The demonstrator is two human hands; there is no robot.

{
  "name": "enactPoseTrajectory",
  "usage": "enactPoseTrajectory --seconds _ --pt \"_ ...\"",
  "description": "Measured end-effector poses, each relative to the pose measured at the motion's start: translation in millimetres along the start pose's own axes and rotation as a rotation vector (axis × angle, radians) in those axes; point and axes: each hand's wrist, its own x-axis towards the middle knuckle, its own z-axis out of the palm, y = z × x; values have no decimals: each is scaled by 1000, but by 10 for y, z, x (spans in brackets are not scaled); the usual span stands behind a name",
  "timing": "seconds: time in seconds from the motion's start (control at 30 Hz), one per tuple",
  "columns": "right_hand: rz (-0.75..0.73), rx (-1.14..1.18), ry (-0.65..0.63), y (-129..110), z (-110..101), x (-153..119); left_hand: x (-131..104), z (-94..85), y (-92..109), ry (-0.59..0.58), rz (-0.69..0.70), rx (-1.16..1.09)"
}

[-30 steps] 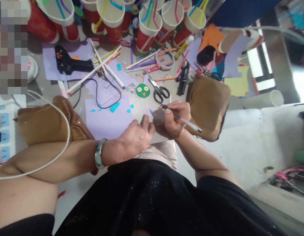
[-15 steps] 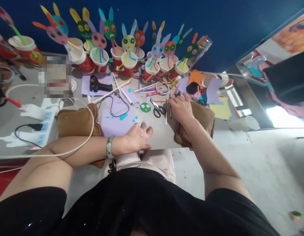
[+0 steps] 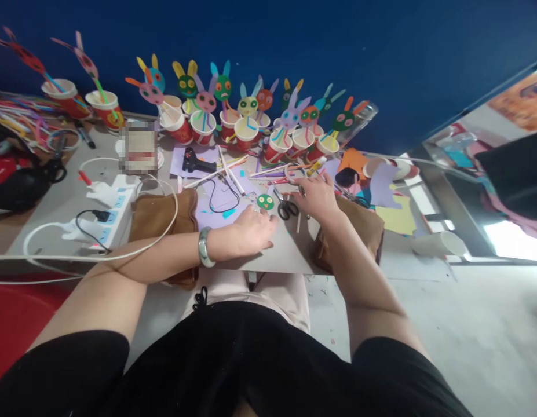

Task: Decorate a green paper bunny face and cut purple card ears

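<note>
On the grey table, a round green paper face (image 3: 265, 201) with yellow eyes lies just beyond the fingers of my left hand (image 3: 254, 230). That hand hovers low, palm down, fingers apart, with nothing in it. My right hand (image 3: 316, 196) is bent over the table right of the black scissors (image 3: 288, 209); a small dark item shows at its fingertips, too small to name. Behind the hands lie loose straws (image 3: 232, 175), a yellow glue tube (image 3: 316, 166) and a roll of tape (image 3: 294, 172). Purple paper (image 3: 211, 211) is left of the green face.
Red-and-white cups (image 3: 246, 134) with paper rabbits line the back. A black glue gun (image 3: 197, 163) lies left of the straws. A white power strip (image 3: 116, 217) and cables are at left. Brown cushions (image 3: 164, 217) lie under both forearms. Coloured paper (image 3: 396, 215) is at right.
The view has shifted left. My left hand has moved nearer the green face with its fingers reaching forward. My right hand has moved slightly toward the straws and tape.
</note>
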Motion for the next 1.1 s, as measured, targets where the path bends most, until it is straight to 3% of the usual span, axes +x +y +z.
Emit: enactPoseTrajectory --seconds 0.13,0.23,0.37,0.53,0.77,0.97,1.07,1.1 --pt "215 -30 -163 161 -71 208 318 -112 -196 103 -156 -68" --pt "302 -7 -189 232 -125 388 524 -95 -412 164 -327 -126" --pt "169 21 -188 144 -85 555 596 37 -547 173 -374 -146" --pt "-76 -118 -166 -35 148 576 566 217 -378 35 -239 -175" --pt "-121 -170 -59 18 403 547 631 265 -392 14 -250 -222" --pt "-149 -71 15 104 480 542 644 192 -472 130 -294 -249" --pt "-159 -61 40 116 506 541 634 115 -674 211 -391 -167" --pt "-157 -64 45 117 513 541 631 103 -770 259 -484 -123"
